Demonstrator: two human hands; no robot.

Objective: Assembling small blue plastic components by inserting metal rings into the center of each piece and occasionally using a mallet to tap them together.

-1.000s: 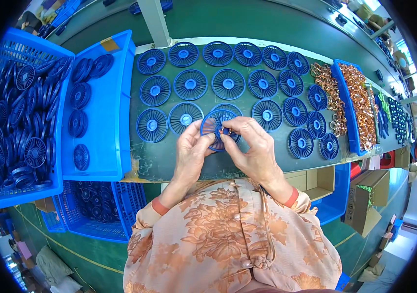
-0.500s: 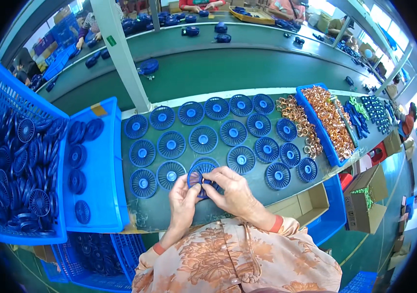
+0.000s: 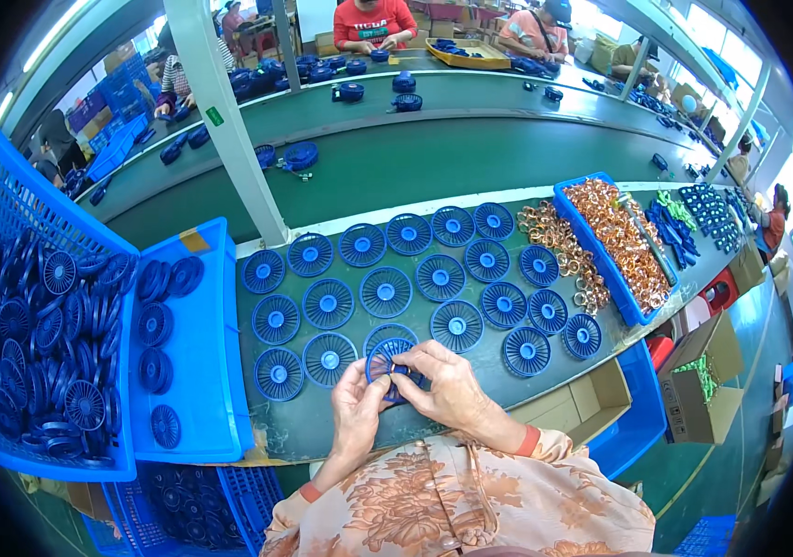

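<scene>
A blue round fan grille (image 3: pixel 380 365) is held up near the front of the bench, tilted on edge. My left hand (image 3: pixel 355 410) pinches its left and lower rim with the fingers closed. From the other side my right hand (image 3: pixel 452 388) is closed on it, thumb and fingertips meeting near its middle. Any small part between those fingertips is hidden. Just behind lies another grille (image 3: pixel 389 334), partly covered by the held one. More fan grilles (image 3: pixel 385 291) lie flat in rows on the green bench (image 3: pixel 396 444).
Copper-coloured rings (image 3: pixel 614 243) fill a blue tray (image 3: pixel 591 246), with loose rings (image 3: pixel 559 243) spilled beside it. At left stand a shallow blue bin (image 3: pixel 206 371) and a crate (image 3: pixel 53 223) heaped with grilles. Beyond the bench, a conveyor (image 3: pixel 396 148) carries fan parts; people work across it.
The view has tilted upward, so the bench sits lower and more of the people opposite shows. Both hands keep hold of the grille, which is turned more on edge.
</scene>
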